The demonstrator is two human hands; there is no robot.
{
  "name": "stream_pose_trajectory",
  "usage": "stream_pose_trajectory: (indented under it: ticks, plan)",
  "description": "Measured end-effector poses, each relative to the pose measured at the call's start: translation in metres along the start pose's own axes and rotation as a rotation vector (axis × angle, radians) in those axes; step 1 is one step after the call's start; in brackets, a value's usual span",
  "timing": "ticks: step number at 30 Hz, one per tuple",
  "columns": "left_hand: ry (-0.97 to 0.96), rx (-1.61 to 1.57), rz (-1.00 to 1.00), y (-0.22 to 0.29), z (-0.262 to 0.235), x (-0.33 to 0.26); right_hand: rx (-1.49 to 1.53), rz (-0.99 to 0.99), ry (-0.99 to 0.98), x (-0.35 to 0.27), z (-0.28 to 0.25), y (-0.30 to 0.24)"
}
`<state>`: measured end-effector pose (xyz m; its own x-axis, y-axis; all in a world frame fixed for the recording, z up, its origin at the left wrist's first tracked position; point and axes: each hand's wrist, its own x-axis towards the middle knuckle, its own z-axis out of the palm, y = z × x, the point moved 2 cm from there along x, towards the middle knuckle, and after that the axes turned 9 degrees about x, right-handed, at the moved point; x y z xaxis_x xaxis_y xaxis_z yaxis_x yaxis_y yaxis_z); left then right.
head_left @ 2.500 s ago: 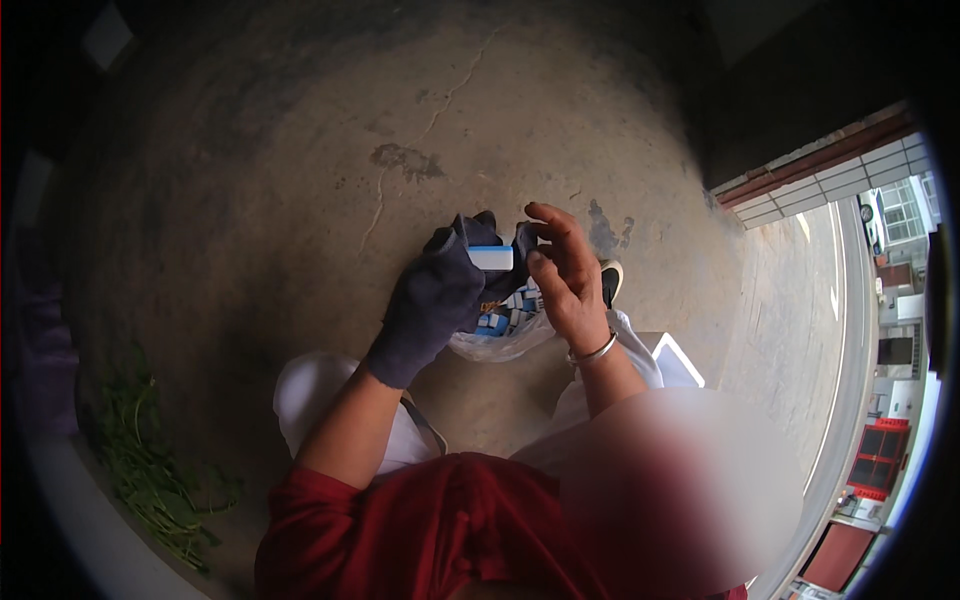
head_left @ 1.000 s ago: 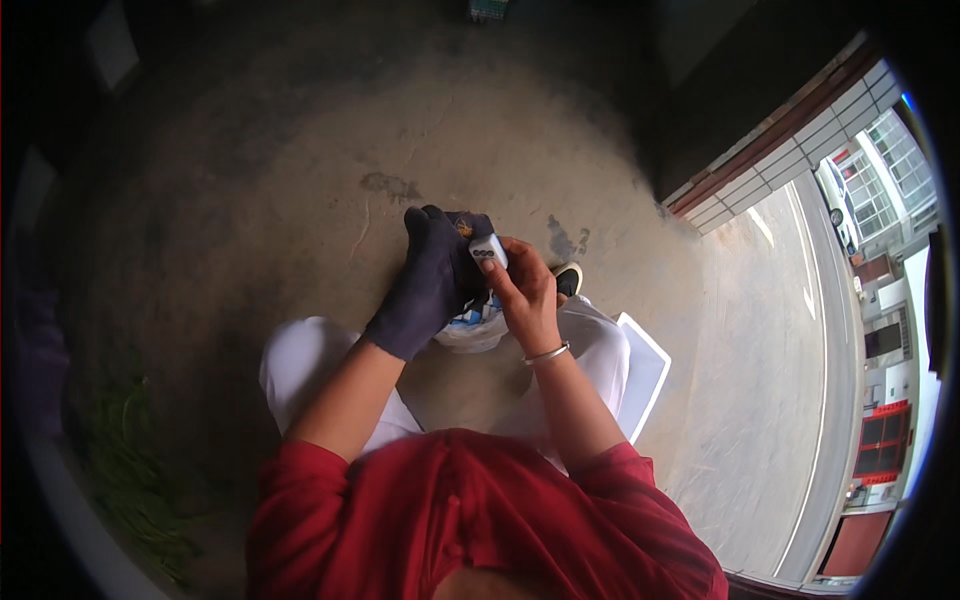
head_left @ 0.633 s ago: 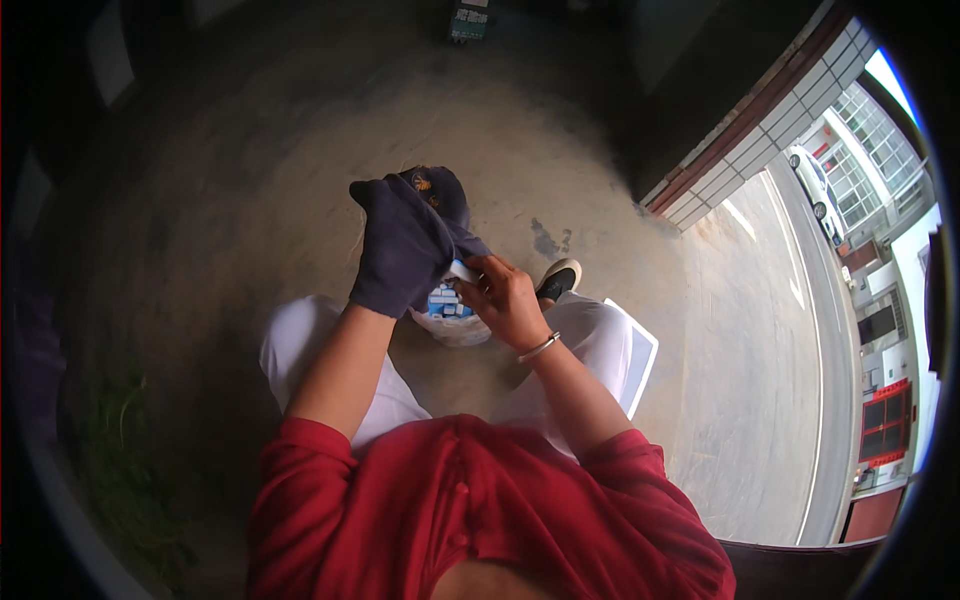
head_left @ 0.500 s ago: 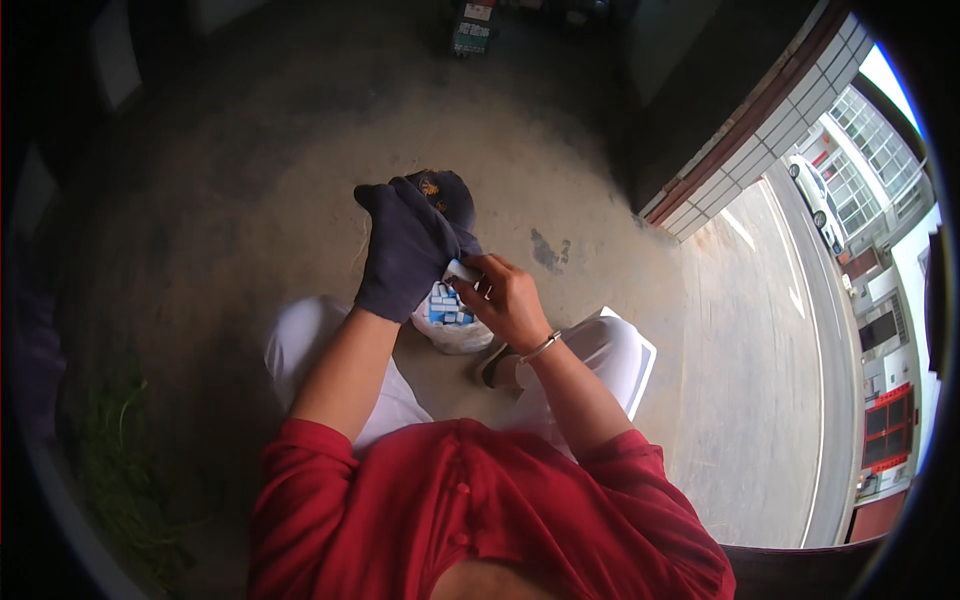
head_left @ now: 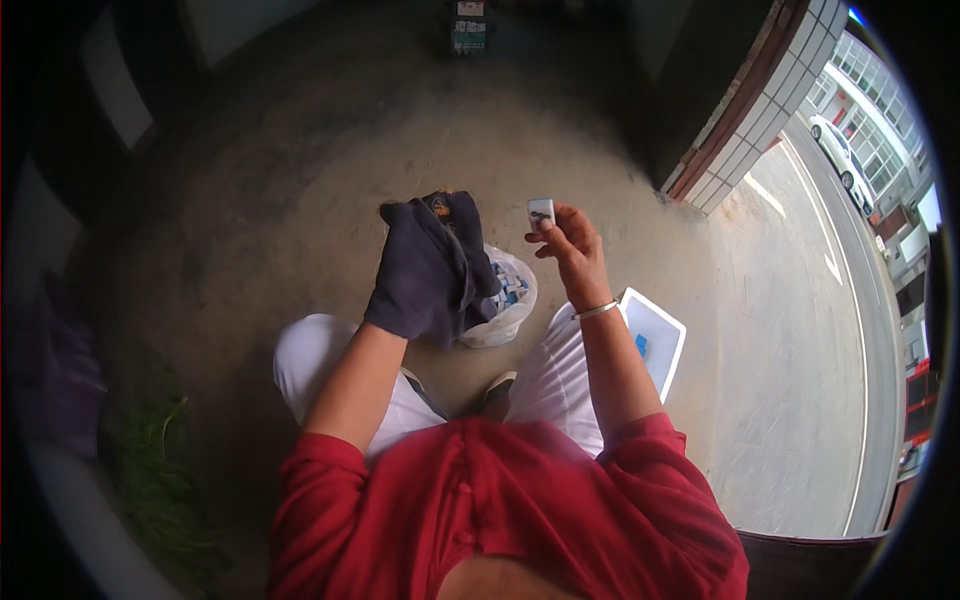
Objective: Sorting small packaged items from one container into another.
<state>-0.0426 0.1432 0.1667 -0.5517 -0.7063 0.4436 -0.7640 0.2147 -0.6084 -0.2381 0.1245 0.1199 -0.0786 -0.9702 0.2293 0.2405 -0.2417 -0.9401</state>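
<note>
- My right hand [head_left: 568,243], bare with a thin metal bangle at the wrist, has come up and away from the bag since a moment ago; its fingertips are pinched together on a small pale rectangular tile with a dark mark [head_left: 541,211], held up just above the centre of the frame.
- My left hand [head_left: 425,270], in a dark fabric work glove, has pulled apart from the right one. It hangs left of centre, just over the bag, fingers loosely curled; I cannot tell whether it grips anything.
- Half a second back both hands were close together over the bag, so I judge one tile has now been picked out and separated.
- The crumpled white plastic bag with small blue-and-white pieces inside [head_left: 503,303] sits on the bare concrete floor [head_left: 300,200] between my knees, partly hidden by the glove.
- A white square shallow tray [head_left: 652,340] lies right of my right knee, holding one small blue piece.
- At the top centre stands a small dark box with a pale label [head_left: 467,28], too blurred to describe further.
- Green leafy stalks [head_left: 150,470] lie at lower left.
</note>
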Motion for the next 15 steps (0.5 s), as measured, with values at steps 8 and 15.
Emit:
stream_pose_trajectory:
  ticks: [8,15]
  plan:
    - [-0.044,0.217,0.193,-0.007,0.011,0.018,-0.157,0.351,0.678,-0.066,-0.246,0.078]
    - [-0.144,0.265,0.252,-0.007,0.029,0.054,-0.868,0.623,0.692,-0.199,-0.299,0.203]
